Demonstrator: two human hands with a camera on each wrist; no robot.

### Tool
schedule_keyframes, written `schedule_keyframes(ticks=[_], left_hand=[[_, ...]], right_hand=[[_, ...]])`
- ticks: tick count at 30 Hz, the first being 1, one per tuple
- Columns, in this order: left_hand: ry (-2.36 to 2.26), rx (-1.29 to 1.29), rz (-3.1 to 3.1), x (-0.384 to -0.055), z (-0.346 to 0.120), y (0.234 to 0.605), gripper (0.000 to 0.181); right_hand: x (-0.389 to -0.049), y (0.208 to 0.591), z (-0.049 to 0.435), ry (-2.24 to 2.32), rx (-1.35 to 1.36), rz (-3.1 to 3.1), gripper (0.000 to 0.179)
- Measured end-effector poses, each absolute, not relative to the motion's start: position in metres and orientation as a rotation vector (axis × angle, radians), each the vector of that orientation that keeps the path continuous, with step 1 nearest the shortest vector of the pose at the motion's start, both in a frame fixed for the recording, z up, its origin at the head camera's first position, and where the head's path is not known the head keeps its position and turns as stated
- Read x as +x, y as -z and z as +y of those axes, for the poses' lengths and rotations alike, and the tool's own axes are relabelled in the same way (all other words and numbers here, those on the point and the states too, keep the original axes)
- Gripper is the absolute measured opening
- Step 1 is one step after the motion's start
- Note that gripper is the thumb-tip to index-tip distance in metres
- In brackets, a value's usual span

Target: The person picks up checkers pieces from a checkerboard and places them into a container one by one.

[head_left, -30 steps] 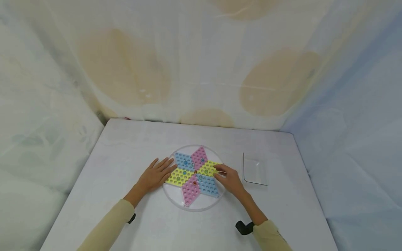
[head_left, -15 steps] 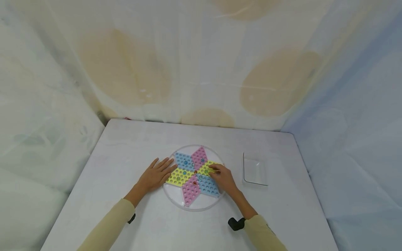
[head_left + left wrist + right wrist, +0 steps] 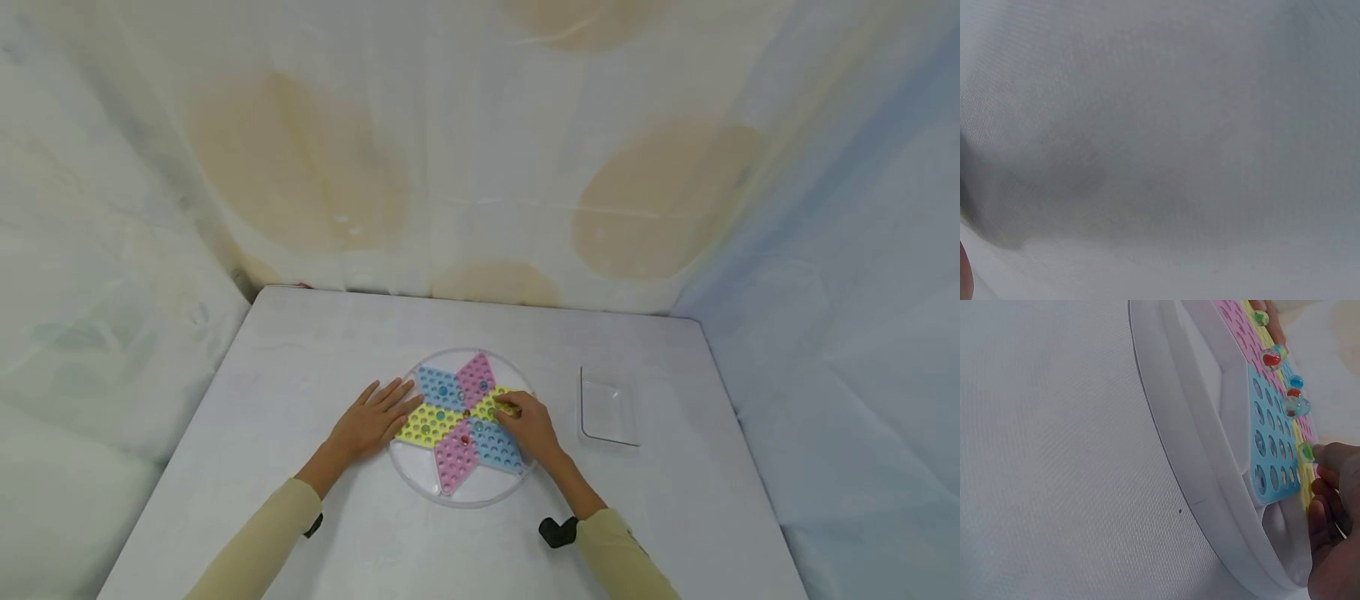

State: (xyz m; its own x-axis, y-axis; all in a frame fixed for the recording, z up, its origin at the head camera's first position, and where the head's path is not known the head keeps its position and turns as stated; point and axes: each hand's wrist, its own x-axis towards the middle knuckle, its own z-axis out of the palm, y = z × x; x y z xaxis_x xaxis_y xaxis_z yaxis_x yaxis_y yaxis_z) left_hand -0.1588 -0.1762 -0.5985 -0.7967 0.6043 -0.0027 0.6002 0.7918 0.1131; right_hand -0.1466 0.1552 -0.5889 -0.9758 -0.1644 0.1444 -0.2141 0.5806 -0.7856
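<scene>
A round Chinese checkers board (image 3: 491, 493) with pink, yellow and blue star points lies on the white table. My left hand (image 3: 369, 423) rests with spread, straight fingers over its left edge and yellow point. At the yellow point on the right, my right hand (image 3: 531, 423) has thumb and forefinger at a green marble (image 3: 1307, 451); its other fingers are curled in the right wrist view. Several marbles sit in the holes, among them a red marble (image 3: 1270, 359) and a blue marble (image 3: 443, 391). The left wrist view holds little but blurred pale cloth.
A clear plastic box (image 3: 609, 408) stands to the right of the board. White table (image 3: 660, 500) surface surrounds both. Hanging pale sheets (image 3: 480, 167) enclose the table at the back and sides.
My right hand has moved left and inward over the yellow point, and its fingers have come to the green marble. The left hand has stayed in place.
</scene>
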Motion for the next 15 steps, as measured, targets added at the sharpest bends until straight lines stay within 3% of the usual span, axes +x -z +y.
schedule_keyframes(ticks=[15], left_hand=[[-0.163,1.003,2.95,-0.1582,-0.1761,0.5985,0.053]], right_hand=[[-0.1469,0.5859,0.1534,-1.374,0.31,-2.787,0.014]])
